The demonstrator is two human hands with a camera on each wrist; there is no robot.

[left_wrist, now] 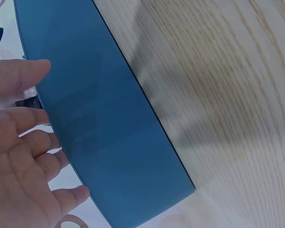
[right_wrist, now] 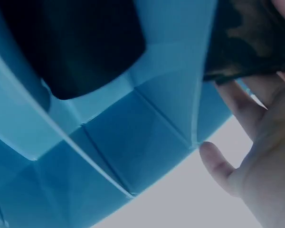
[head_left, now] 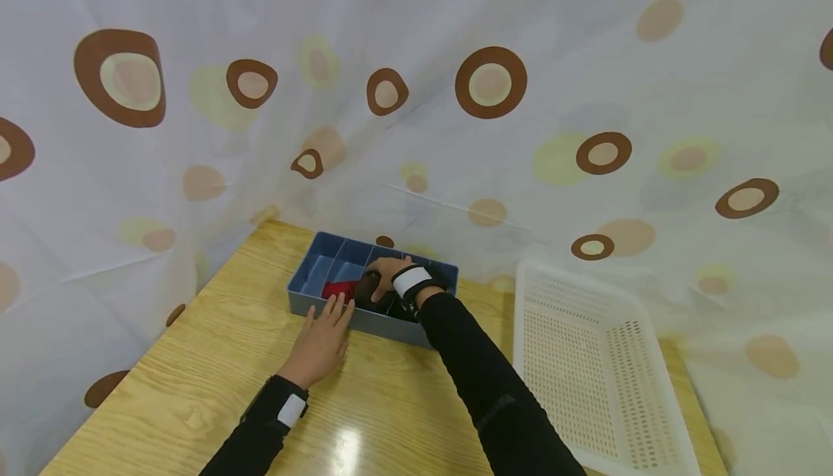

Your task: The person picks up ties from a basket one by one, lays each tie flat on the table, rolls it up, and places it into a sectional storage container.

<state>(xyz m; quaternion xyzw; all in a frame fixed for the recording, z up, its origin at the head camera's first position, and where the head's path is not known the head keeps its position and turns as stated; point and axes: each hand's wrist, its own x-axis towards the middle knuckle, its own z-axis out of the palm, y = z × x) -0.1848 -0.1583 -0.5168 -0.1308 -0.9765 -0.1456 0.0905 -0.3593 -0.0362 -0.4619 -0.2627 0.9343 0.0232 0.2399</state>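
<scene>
A blue divided box lies on the wooden table, with a red cloth-like item in one of its compartments. My right hand reaches down into the box and holds a dark folded piece with brown patches by its edge. In the right wrist view, a black item sits in another compartment, across a thin divider from that piece. My left hand rests against the front wall, fingertips at the rim. Its fingers lie along the box edge in the left wrist view.
A white perforated plastic basket stands on the right of the table. Behind the box hangs a white sheet with brown and yellow spots. Dividers split the box into several compartments, the left ones showing bare blue bottoms.
</scene>
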